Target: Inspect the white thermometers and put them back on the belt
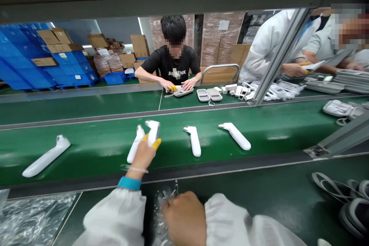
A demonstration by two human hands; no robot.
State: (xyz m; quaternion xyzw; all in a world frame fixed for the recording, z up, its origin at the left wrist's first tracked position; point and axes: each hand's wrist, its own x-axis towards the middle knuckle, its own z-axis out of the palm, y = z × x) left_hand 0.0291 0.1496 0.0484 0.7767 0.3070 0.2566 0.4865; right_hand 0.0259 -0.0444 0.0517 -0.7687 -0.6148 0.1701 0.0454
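Observation:
My left hand [144,154], with yellow finger covers and a blue wristband, reaches over the green belt. Its fingers are closed on a white ear thermometer [153,132] with an angled head. Just left of that hand, a second ear thermometer [135,148] lies on the belt, partly behind the fingers. My right hand [186,217], somewhat blurred, is closed on a crinkled clear plastic bag [162,219] above the near dark green table; its fingertips are hidden. More thermometers lie on the belt: one [46,157] far left, and two [194,142] [238,136] to the right.
Clear plastic bags [31,215] cover the table's left. Grey cases with straps [356,207] stand at right. A metal post [282,54] rises beyond the belt. Across it, a person in black [175,63] handles a case; others in white work right beside a pile of white devices [278,90].

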